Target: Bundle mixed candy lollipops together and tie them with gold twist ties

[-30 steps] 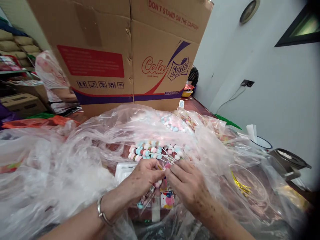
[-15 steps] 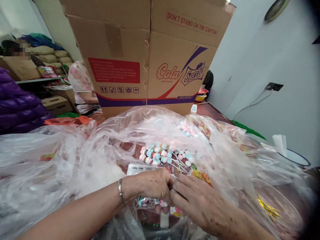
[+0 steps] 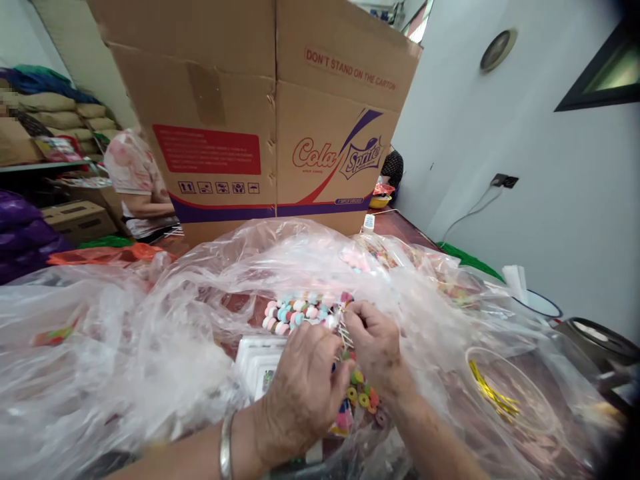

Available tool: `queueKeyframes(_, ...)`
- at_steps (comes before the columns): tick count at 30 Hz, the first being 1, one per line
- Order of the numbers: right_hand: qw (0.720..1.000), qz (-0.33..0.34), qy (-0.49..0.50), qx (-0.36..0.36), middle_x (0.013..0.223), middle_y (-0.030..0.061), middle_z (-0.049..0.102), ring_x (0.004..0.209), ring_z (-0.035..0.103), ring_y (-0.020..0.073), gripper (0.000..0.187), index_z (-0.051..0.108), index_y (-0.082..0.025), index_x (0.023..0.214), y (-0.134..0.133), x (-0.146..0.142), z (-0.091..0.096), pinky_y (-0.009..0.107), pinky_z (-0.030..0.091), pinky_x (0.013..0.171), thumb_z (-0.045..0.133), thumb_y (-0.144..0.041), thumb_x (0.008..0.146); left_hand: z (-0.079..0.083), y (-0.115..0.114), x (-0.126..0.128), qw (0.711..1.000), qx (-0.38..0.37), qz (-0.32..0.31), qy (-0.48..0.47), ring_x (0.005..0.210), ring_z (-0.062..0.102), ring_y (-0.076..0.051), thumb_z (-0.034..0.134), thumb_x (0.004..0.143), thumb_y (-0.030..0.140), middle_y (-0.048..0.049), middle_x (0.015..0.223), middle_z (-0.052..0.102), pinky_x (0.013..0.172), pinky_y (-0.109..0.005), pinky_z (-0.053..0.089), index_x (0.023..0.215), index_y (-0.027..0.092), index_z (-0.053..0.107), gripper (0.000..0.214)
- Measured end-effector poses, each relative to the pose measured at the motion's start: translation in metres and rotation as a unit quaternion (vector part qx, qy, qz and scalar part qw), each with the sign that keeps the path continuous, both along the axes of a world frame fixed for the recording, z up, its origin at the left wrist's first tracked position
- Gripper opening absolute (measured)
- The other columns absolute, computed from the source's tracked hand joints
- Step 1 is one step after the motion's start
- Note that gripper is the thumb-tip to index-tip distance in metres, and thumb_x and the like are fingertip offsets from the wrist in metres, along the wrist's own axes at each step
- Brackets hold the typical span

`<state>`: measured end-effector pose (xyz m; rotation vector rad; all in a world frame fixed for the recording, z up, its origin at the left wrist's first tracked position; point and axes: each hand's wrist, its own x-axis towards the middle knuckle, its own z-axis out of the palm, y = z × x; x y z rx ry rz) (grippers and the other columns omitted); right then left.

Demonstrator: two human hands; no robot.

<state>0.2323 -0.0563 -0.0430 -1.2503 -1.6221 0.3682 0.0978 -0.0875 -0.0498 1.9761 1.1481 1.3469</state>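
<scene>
clear plastic sheeting (image 3: 125,347), cardboard carton (image 3: 260,113), white wall (image 3: 550,200)

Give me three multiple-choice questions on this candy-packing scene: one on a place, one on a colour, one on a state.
1. Where does the cardboard carton stand?
A. behind the plastic sheeting
B. right of the hands
C. under the hands

2. What colour are the twist ties?
A. blue
B. yellow
C. white

3. What are the hands doing?
A. resting flat
B. lifting the carton
C. pinching candy sticks

Answers: A, it rises beyond the plastic sheeting; B, yellow strips lie at right; C, left hand and right hand meet on the candy sticks.
</scene>
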Motion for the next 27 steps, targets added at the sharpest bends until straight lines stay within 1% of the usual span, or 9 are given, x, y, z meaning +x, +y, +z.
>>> queueKeyframes(2,0.996,0.031,0.082,-0.031,0.056,-0.0046,0.051,0.051,0.048,0.0113,0.02,0.055,-0.02,0.069,-0.007,-0.009,0.008,0.021,0.039,0.049,0.047,-0.026,0.086,0.01,0.001,-0.004,0.986,-0.127,-0.017,-0.107,0.075,0.056,-0.024,0.058,0.09,0.036,-0.0066,0.08,0.064,0.073,-0.036,0.044,0.087,0.019,0.063,0.018)
queueKeyframes(4,0.992,0.075,0.099,-0.015,0.057,-0.0039,0.053,0.052,0.048,0.0108,0.019,0.056,-0.02,0.067,-0.017,-0.018,0.012,0.02,0.039,0.05,0.048,-0.026,0.084,0.027,0.009,-0.013,0.928,-0.253,-0.07,-0.264,0.066,0.055,-0.02,0.051,0.092,0.051,-0.0033,0.072,0.063,0.065,-0.031,0.044,0.085,0.019,0.064,0.035)
queueKeyframes(5,0.991,0.091,0.099,-0.007,0.057,-0.0037,0.054,0.052,0.048,0.0106,0.019,0.056,-0.02,0.066,-0.021,-0.021,0.013,0.02,0.039,0.05,0.048,-0.025,0.083,0.036,0.014,-0.019,0.888,-0.284,-0.127,-0.34,0.066,0.057,-0.021,0.048,0.091,0.058,-0.0041,0.073,0.065,0.068,-0.032,0.046,0.089,0.018,0.066,0.044)
queueKeyframes(7,0.989,0.102,0.103,-0.012,0.055,-0.0039,0.052,0.05,0.046,0.01,0.019,0.056,-0.02,0.065,-0.025,-0.022,0.015,0.02,0.037,0.048,0.049,-0.025,0.082,0.051,0.023,-0.034,0.866,-0.275,-0.182,-0.376,0.071,0.063,-0.024,0.044,0.087,0.069,-0.0051,0.074,0.07,0.074,-0.036,0.048,0.095,0.019,0.07,0.057)
queueKeyframes(12,0.984,0.097,0.146,-0.032,0.056,-0.0034,0.052,0.051,0.044,0.0106,0.018,0.059,-0.019,0.068,-0.022,-0.021,0.02,0.021,0.037,0.05,0.051,-0.028,0.081,0.049,0.029,-0.055,0.917,-0.283,-0.194,-0.201,0.062,0.062,-0.021,0.05,0.089,0.062,-0.0066,0.055,0.067,0.076,-0.033,0.047,0.069,0.014,0.074,0.058)
queueKeyframes(15,0.97,0.166,0.163,-0.074,0.059,-0.0035,0.05,0.055,0.043,0.0099,0.016,0.056,-0.019,0.065,-0.028,-0.035,0.015,0.021,0.035,0.052,0.053,-0.025,0.079,0.038,0.023,-0.049,0.892,-0.335,-0.174,-0.247,0.072,0.062,-0.019,0.056,0.089,0.057,-0.0049,0.07,0.069,0.074,-0.029,0.048,0.082,0.014,0.073,0.047)
queueKeyframes(21,0.85,0.274,0.301,-0.334,0.056,-0.0068,0.038,0.048,0.025,0.0072,0.033,0.052,-0.019,0.07,-0.04,-0.063,-0.005,0.021,0.02,0.044,0.06,-0.049,0.081,0.033,-0.004,-0.054,0.912,-0.215,-0.156,-0.314,0.08,0.063,-0.016,0.075,0.081,0.029,-0.0034,0.09,0.07,0.066,-0.021,0.049,0.101,0.019,0.07,0.023)
queueKeyframes(25,0.917,0.252,0.157,-0.267,0.065,-0.0033,0.05,0.055,0.039,0.0096,0.024,0.062,-0.018,0.082,-0.022,-0.041,0.0,0.021,0.031,0.05,0.06,-0.041,0.083,0.033,-0.037,-0.104,0.929,-0.217,-0.095,-0.286,0.051,0.051,-0.008,0.067,0.087,0.032,-0.0008,0.081,0.068,0.043,-0.015,0.037,0.103,0.023,0.068,0.019)
queueKeyframes(27,0.946,0.212,0.087,-0.229,0.065,-0.0024,0.053,0.057,0.043,0.0115,0.023,0.064,-0.019,0.081,-0.013,-0.019,0.006,0.022,0.035,0.052,0.056,-0.041,0.084,0.044,-0.056,-0.147,0.953,-0.26,-0.049,-0.145,0.05,0.046,-0.007,0.071,0.082,0.032,0.001,0.074,0.065,0.043,-0.014,0.033,0.096,0.02,0.072,0.018)
